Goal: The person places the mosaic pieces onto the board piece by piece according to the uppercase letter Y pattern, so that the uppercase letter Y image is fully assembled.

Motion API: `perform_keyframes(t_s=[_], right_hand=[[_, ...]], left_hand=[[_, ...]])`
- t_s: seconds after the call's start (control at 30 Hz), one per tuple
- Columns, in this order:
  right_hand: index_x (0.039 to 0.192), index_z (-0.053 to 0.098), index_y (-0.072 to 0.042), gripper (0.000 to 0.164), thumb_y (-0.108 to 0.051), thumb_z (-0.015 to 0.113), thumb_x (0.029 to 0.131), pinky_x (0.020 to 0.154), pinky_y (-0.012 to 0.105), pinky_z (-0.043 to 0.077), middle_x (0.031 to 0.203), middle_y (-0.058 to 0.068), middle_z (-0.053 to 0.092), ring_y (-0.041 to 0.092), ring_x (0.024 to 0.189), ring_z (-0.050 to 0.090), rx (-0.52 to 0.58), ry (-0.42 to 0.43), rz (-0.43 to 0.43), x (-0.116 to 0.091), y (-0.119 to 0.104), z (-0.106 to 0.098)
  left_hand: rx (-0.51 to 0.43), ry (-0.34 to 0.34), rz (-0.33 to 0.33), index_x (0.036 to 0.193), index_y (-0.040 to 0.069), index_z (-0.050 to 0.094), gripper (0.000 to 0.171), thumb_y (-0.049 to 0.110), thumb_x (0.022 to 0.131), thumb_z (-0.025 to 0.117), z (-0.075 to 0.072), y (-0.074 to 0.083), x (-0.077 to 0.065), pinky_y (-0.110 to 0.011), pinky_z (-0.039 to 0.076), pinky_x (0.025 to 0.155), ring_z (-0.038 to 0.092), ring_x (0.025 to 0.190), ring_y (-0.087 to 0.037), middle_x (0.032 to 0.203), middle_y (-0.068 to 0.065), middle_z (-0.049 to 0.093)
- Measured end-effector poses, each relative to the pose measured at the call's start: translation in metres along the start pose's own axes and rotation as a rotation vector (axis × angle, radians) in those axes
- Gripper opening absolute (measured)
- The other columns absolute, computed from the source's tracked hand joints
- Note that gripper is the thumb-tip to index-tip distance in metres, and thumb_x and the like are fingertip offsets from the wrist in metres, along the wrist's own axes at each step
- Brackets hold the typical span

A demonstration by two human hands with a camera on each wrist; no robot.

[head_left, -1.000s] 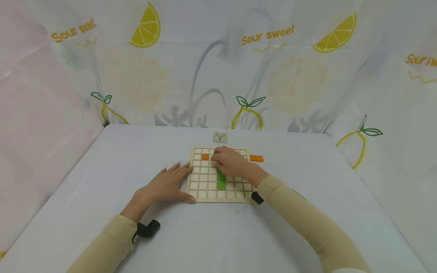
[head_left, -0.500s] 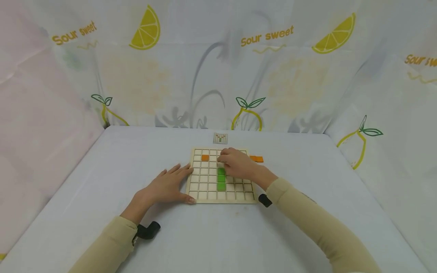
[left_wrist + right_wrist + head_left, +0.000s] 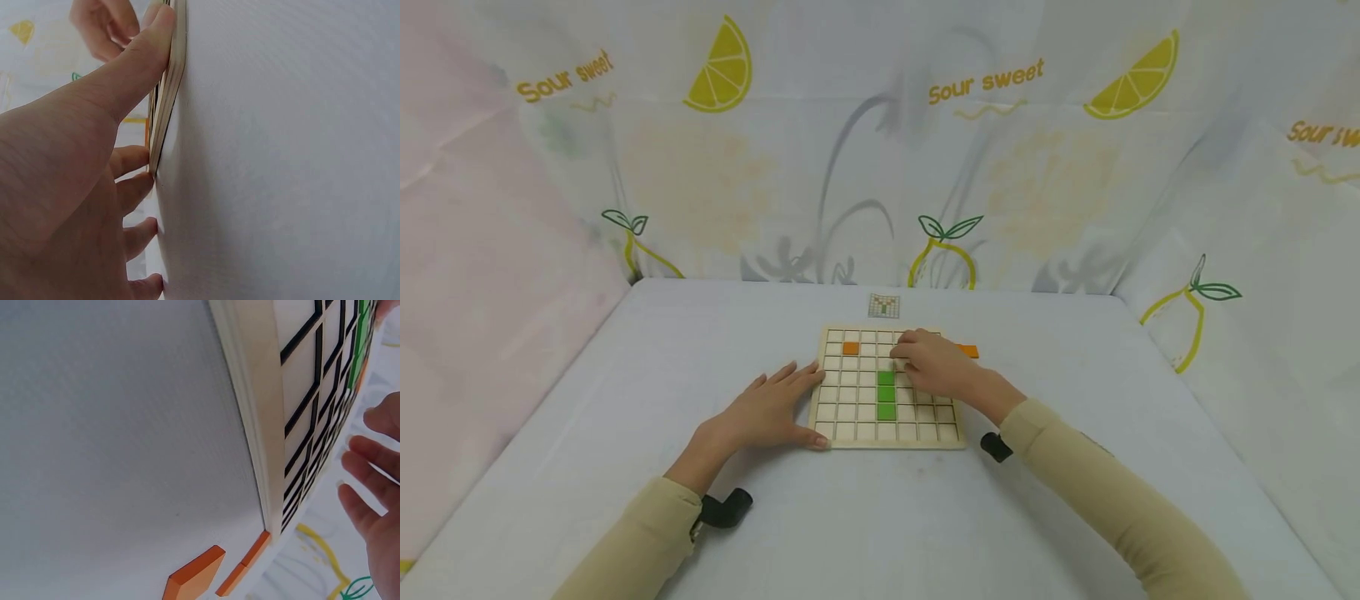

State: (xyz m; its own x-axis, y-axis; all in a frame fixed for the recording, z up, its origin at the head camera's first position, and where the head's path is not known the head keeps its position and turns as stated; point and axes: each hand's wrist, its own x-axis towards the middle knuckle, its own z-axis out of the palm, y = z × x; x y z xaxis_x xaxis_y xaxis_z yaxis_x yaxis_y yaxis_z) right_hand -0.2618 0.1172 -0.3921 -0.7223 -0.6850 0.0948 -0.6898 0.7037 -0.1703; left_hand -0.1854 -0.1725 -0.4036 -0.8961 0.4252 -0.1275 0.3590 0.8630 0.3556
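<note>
Bends the fingers of the right hand (image 3: 936, 364) over the far right part of a gridded wooden board (image 3: 910, 444), with thumb and fingertips a little apart in the right wrist view and nothing visible between them. Spreads the left hand (image 3: 765, 408) wide at the board's left edge, with fingertips against that edge and the thumb on the near left corner, presumably to steady it. Has just shifted the right hand rightward off the middle column, uncovering a full run of three green square tiles (image 3: 887, 394), set cell after cell toward the near edge. Covers, by the same shift, more of the loose orange tiles (image 3: 970, 352) just outside the right edge, toward the far right corner; seemingly three in the right wrist view. Leaves unchanged a single orange tile (image 3: 851, 348) in a cell near the far left corner. Probably means, for the tile laying, no new piece added by this move. Cannot see the cells beneath the palm, though. Farther out, just past the board's far edge, a small grid card (image 3: 883, 306) with orange and green marks, near the far edge of the table (image 3: 700, 333). Behind that edge, only lemon-print cloth (image 3: 790, 150).
</note>
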Motion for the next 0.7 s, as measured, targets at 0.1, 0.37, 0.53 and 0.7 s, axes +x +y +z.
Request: perform_keyframes(t_s=[0.1, 0.37, 0.53, 0.7], right_hand=[[0.12, 0.071, -0.009, 0.032, -0.001, 0.052, 0.095, 0.097, 0.037, 0.053, 0.117, 0.006, 0.068, 0.022, 0.111, 0.063, 0.015, 0.006, 0.01, -0.003, 0.002, 0.0], [0.118, 0.071, -0.006, 0.033, -0.001, 0.05, 0.094, 0.09, 0.035, 0.054, 0.111, 0.007, 0.069, 0.021, 0.102, 0.065, 0.015, 0.015, -0.016, -0.015, 0.005, 0.0], [0.118, 0.071, -0.007, 0.031, 0.0, 0.054, 0.093, 0.085, 0.035, 0.054, 0.108, 0.006, 0.068, 0.02, 0.097, 0.064, 0.018, 0.025, -0.013, -0.023, 0.009, -0.002], [0.119, 0.07, -0.008, 0.03, -0.003, 0.055, 0.095, 0.09, 0.036, 0.054, 0.112, 0.005, 0.067, 0.02, 0.104, 0.063, 0.029, 0.003, 0.048, -0.029, 0.012, -0.004]], left_hand=[[0.0, -0.004, -0.001, 0.156, 0.013, 0.032, 0.111, 0.068, 0.07, 0.076, 0.0, 0.001, 0.001, -0.071, 0.018, 0.116, 0.02, 0.153, -0.041, 0.166, -0.007, 0.025], [-0.008, -0.012, -0.011, 0.156, 0.014, 0.032, 0.111, 0.068, 0.071, 0.077, 0.0, 0.001, 0.0, -0.071, 0.017, 0.117, 0.019, 0.153, -0.04, 0.166, -0.005, 0.024], [-0.002, -0.011, -0.009, 0.156, 0.014, 0.032, 0.111, 0.069, 0.071, 0.076, 0.0, 0.0, 0.0, -0.071, 0.017, 0.117, 0.019, 0.153, -0.04, 0.166, -0.006, 0.024], [-0.011, -0.011, -0.008, 0.156, 0.014, 0.032, 0.109, 0.066, 0.072, 0.077, -0.001, 0.001, 0.001, -0.07, 0.017, 0.117, 0.019, 0.153, -0.041, 0.166, -0.006, 0.024]])
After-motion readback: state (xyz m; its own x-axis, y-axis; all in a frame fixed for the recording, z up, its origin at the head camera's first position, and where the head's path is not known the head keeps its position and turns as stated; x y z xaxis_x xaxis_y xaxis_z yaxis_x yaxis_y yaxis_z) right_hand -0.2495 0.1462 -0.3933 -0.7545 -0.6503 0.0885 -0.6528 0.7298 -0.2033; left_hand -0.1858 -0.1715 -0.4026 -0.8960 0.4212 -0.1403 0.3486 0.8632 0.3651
